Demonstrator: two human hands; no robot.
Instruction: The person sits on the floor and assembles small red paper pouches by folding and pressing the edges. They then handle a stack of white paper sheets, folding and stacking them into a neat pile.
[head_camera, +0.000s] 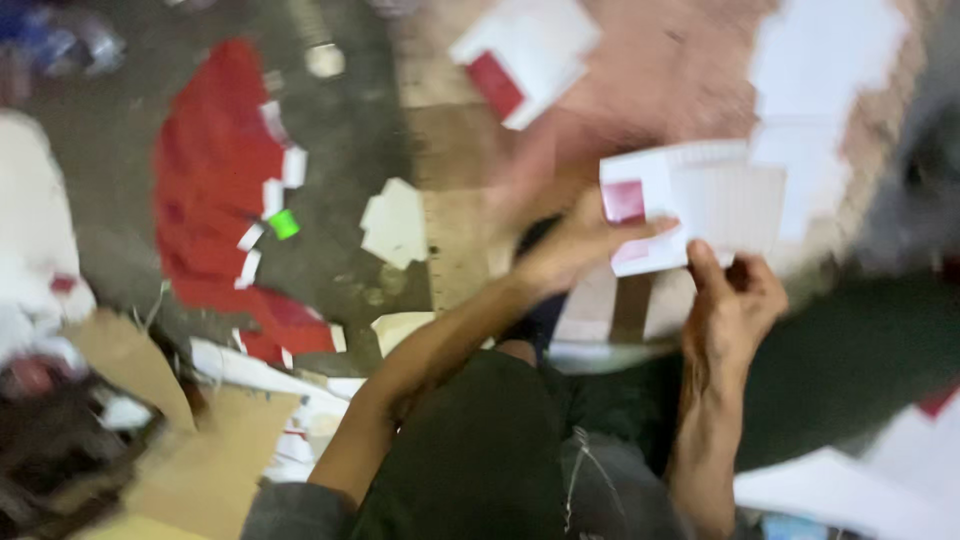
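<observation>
I hold a stack of white paper sheets with a red square patch at one corner (695, 205) out in front of me, above my dark-trousered knee (470, 450). My right hand (735, 305) grips the stack from below, thumb pressed up against its lower edge and the fingers curled behind it. My left hand (570, 245) reaches across to the stack's left end, thumb lying over the lower corner just under the red patch; the picture is blurred there, so I cannot tell how its other fingers sit. Beyond my hands, a second white folded paper piece with a red patch (525, 55) lies on the pinkish board (690, 70), and a plain white sheet (820, 60) lies to its right. On the grey concrete floor (350, 140) to my left spreads a large red sheet (215, 190) with small white scraps and a green bit (284, 224) along its edge. A cream paper scrap (395, 222) lies near it, and brown cardboard pieces (200, 450) lie at lower left.
</observation>
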